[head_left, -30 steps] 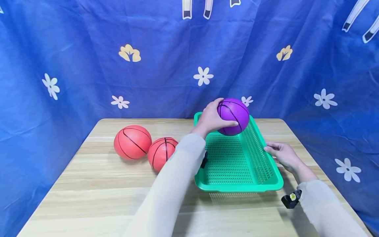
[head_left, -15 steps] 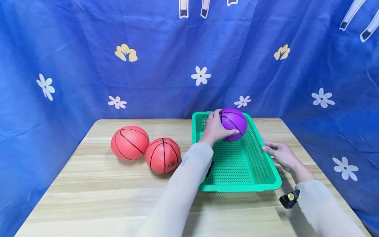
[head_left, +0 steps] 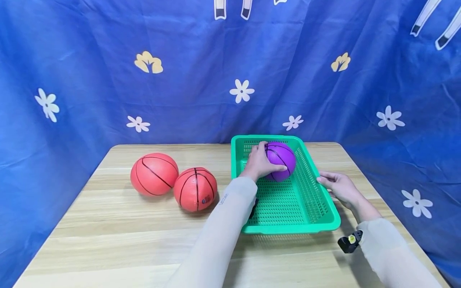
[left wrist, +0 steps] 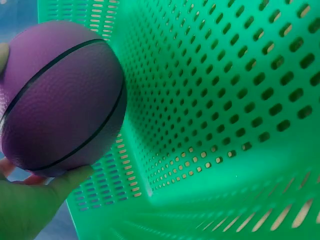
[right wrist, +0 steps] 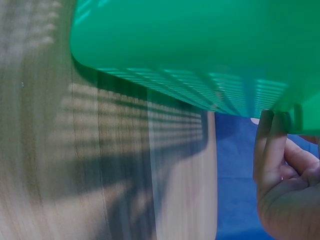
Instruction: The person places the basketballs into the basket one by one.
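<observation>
A purple toy basketball [head_left: 282, 160] is in my left hand [head_left: 257, 163], thumb along its near side and fingers over the far side. Hand and ball are lowered into the back part of a green perforated plastic basket [head_left: 288, 229]. The left wrist view has the purple ball [left wrist: 70, 100] close to the basket's slotted wall [left wrist: 210, 85]. At the basket's right side, my right hand [head_left: 341, 189] pinches the rim, thumb on top. From the right wrist, its fingers [right wrist: 267, 150] press against the outside of the basket under the rim.
Two red basketballs, one farther left [head_left: 154, 174] and one nearer the basket [head_left: 195, 190], sit side by side on the wooden table [head_left: 119, 240]. Behind the table hangs a blue curtain [head_left: 187, 80] with white flowers. My left forearm crosses the basket's left rim.
My left hand has lowered the purple basketball from above the basket's rim down into its back part. The right hand keeps its hold on the rim. The whole view has shifted slightly.
</observation>
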{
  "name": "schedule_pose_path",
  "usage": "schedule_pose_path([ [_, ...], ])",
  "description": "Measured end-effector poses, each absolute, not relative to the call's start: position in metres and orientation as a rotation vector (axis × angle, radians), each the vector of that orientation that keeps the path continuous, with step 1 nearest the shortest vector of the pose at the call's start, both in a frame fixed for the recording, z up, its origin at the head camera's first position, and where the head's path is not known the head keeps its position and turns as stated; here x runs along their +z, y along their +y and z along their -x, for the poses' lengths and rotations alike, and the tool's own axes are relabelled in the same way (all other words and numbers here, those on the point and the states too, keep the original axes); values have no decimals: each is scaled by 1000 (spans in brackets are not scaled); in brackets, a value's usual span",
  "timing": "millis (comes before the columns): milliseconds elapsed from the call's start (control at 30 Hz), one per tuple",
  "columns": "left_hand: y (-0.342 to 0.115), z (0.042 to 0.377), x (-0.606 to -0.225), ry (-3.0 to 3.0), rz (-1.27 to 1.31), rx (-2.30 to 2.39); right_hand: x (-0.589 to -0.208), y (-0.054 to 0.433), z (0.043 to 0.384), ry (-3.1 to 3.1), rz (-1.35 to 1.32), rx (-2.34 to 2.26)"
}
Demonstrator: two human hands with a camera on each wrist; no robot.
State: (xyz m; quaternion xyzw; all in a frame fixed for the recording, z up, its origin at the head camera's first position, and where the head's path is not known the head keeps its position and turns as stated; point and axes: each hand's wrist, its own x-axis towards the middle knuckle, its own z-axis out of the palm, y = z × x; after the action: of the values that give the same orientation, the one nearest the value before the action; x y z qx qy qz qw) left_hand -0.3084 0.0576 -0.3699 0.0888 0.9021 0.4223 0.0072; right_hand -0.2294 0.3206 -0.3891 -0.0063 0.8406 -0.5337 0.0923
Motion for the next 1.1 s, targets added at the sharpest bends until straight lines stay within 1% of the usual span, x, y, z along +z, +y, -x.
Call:
schedule_pose_path([
  [233,56,307,-370,2827,-266,1201,-387,319,229,2497,34,-1591],
  [600,53,307,-370,2807,-300,1181,-387,317,229,2489,38,-1591],
  [733,51,306,-359,2832,-316,1160,-387,317,227,2484,31,-1594],
  [1100,26,299,-309,2911,-359,1201,-390,319,226,2507,29,-1571],
])
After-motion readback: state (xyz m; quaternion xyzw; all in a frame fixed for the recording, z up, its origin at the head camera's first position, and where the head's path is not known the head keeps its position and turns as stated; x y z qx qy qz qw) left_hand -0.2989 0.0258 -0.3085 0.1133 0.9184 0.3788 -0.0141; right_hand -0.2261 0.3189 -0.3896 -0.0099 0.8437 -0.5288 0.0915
